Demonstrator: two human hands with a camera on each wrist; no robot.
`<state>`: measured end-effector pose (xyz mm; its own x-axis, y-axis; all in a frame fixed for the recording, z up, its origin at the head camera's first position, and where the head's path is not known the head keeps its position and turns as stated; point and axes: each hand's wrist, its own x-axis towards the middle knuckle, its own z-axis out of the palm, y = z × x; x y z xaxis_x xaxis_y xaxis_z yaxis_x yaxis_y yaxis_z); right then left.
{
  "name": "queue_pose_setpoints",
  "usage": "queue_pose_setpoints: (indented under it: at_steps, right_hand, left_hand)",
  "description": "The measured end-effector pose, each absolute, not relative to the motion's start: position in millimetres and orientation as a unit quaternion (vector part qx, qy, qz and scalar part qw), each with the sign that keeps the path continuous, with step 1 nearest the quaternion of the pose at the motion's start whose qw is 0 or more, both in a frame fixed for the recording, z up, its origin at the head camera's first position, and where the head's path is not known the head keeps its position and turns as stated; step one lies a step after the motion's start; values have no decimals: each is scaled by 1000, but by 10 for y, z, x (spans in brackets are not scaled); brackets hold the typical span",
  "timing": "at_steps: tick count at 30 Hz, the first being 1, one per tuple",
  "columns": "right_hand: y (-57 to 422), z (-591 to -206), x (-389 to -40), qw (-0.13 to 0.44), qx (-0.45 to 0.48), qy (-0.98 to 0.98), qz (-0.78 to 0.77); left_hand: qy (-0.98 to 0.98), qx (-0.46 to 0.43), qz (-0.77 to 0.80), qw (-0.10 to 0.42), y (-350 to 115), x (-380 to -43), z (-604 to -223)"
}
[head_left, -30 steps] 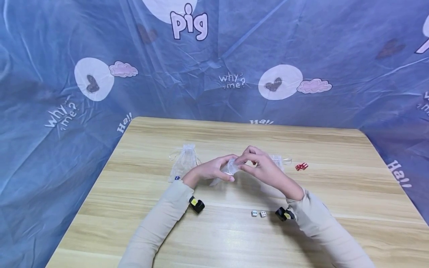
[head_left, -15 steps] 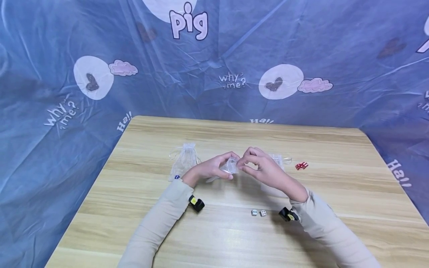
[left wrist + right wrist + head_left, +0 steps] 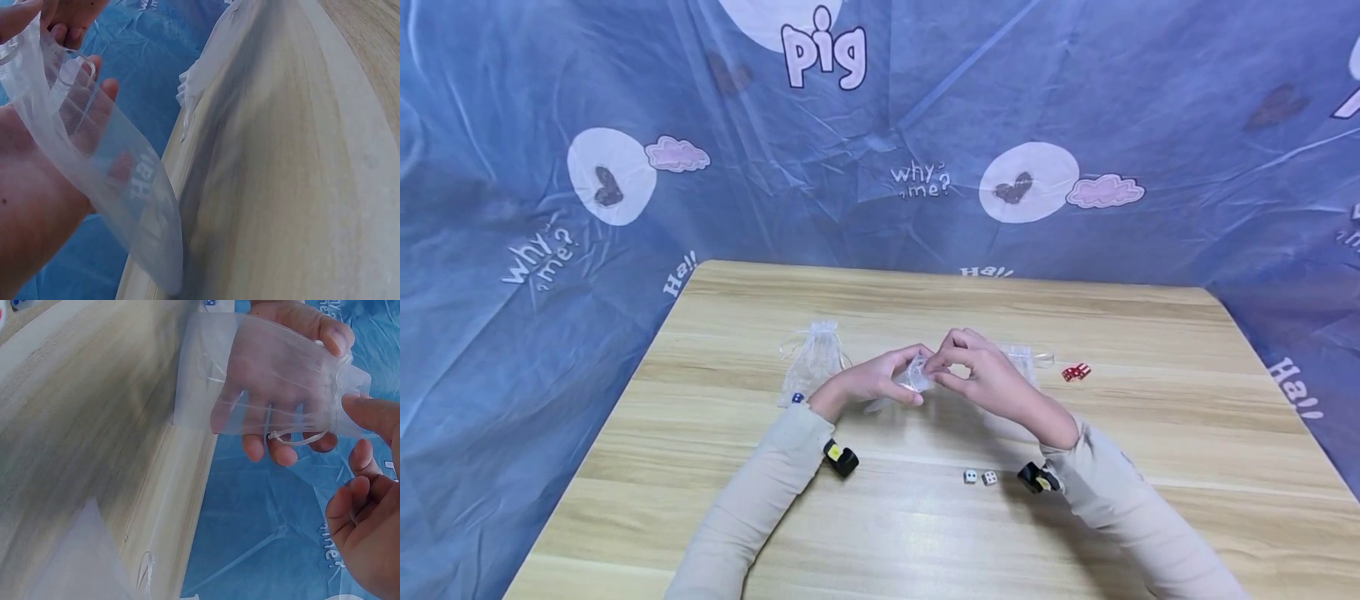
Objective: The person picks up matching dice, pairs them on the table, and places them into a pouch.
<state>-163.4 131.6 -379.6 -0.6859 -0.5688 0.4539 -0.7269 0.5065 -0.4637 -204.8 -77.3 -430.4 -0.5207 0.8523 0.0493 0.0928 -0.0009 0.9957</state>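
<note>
A sheer white drawstring pouch (image 3: 206, 381) is held up over the table, its narrow gathered mouth on the right in the right wrist view. My left hand (image 3: 880, 377) grips it near the neck, thumb in front and fingers spread behind the see-through cloth. My right hand (image 3: 985, 379) pinches the edge of the mouth between thumb and fingers. A loop of its drawstring (image 3: 300, 439) hangs below the neck. In the left wrist view the pouch body (image 3: 144, 212) hangs down and looks flat.
A second sheer pouch (image 3: 816, 358) lies left, a blue die (image 3: 797, 398) at its lower edge beside my left wrist. Another pouch (image 3: 1019, 358) lies partly hidden behind my right hand. Two red dice (image 3: 1076, 372) sit farther right. Two white dice (image 3: 980, 477) lie nearer me.
The right hand shifts slightly right, then back left to the pouch's mouth. The left hand stays nearly still with the pouch; the dice and other pouches do not move.
</note>
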Motion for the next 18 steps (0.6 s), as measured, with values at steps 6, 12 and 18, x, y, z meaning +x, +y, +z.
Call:
queue_pose_setpoints:
  at_steps: [6,12,18]
  right_hand:
    - [1332,-3798,-1593,125,374,-865,310]
    - [1364,-3795,-1536,107,362,-875,303]
    - [1400,-3813,-1486,98,354,-880,301]
  left_hand:
    - [639,368,604,302,-802,-2048,-4290]
    - [640,360,610,298,-811,-2039,-4272]
    - [642,347,619,291,-833,-2032,-4266]
